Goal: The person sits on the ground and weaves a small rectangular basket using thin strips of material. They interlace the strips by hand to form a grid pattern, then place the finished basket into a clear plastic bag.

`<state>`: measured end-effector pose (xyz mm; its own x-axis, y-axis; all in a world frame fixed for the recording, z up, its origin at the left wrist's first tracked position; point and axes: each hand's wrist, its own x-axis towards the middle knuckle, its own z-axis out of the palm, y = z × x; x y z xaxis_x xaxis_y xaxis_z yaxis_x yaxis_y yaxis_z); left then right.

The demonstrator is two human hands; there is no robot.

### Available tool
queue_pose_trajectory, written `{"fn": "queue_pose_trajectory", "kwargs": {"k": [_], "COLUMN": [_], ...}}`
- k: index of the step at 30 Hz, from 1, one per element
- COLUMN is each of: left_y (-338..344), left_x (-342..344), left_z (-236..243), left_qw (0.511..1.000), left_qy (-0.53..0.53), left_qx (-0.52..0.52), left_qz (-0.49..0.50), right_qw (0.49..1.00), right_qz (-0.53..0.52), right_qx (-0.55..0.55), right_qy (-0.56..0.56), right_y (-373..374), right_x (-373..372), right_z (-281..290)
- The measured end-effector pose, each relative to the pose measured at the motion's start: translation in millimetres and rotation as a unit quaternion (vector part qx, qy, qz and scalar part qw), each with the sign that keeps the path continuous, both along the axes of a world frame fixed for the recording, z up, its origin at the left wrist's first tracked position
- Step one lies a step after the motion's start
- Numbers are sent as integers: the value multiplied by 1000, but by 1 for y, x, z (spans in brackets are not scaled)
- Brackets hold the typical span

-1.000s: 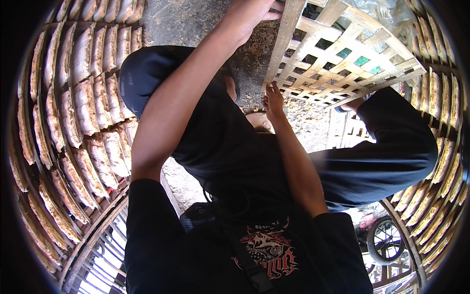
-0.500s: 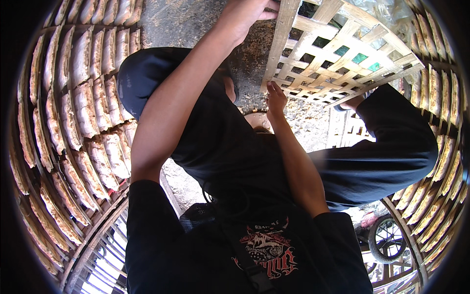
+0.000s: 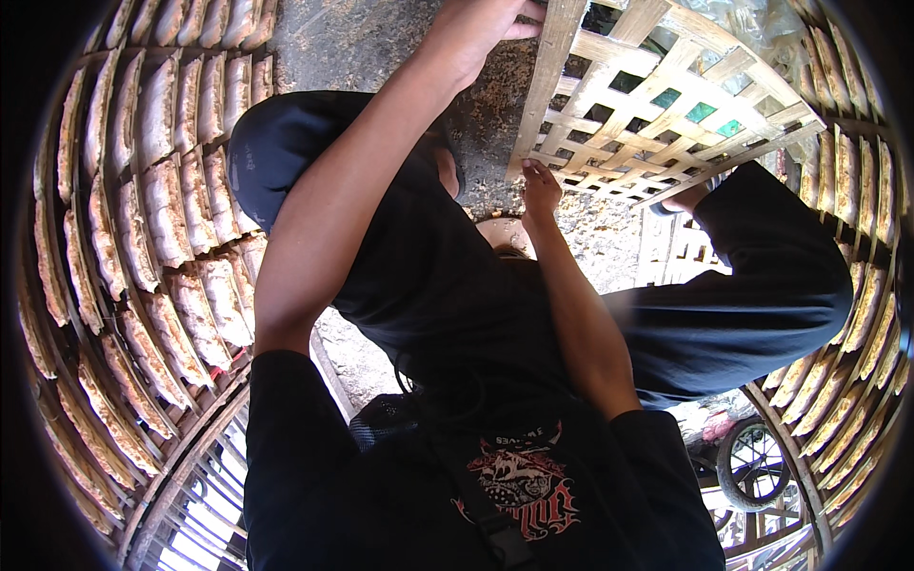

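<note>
A woven bamboo lattice panel (image 3: 657, 105) with a flat wooden edge strip stands tilted in front of me, at the upper right. My left hand (image 3: 486, 33) reaches to the far part of that strip. Its fingers curl at the strip and partly pass behind it, and the frame's top edge cuts the hand off. Closer to me, my right hand (image 3: 542, 193) pinches the panel's near left corner between thumb and fingers. Through the lattice gaps, some green material shows.
Racks of curved, pale brown-edged pieces (image 3: 167, 209) rise on my left, with similar pieces (image 3: 862, 190) on the right. Clear plastic (image 3: 757, 38) lies behind the panel. Crumbs litter the dark floor (image 3: 371, 48). A spoked wheel (image 3: 752, 463) shows at the lower right.
My right hand has shifted very slightly at the panel's corner. The left hand and the panel stay almost where they were.
</note>
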<state>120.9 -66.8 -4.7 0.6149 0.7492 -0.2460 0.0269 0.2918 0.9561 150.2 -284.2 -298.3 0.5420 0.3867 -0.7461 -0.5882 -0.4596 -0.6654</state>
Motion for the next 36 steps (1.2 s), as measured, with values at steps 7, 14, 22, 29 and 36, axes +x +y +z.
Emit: {"fn": "queue_pose_trajectory", "kwargs": {"k": [7,14,22,29,36], "left_y": [0,1,-8,-3,-2], "left_x": [2,0,0,2,5], "left_z": [-1,-1,10,1,1], "left_qw": [1000,1000,1000,1000,1000], "left_qy": [-7,7,-5,5,0], "left_qx": [1,-7,5,-3,-11], "left_qz": [3,5,8,0,-11], "right_qw": [995,995,999,998,996], "right_qz": [18,45,-41,-68,-77], "right_qx": [-6,-86,6,19,38], "right_qy": [-101,-12,-25,-4,-5], "right_y": [1,-1,5,7,6], "right_x": [-9,-14,-20,-13,-10], "right_z": [-38,-12,-16,-10,-13]}}
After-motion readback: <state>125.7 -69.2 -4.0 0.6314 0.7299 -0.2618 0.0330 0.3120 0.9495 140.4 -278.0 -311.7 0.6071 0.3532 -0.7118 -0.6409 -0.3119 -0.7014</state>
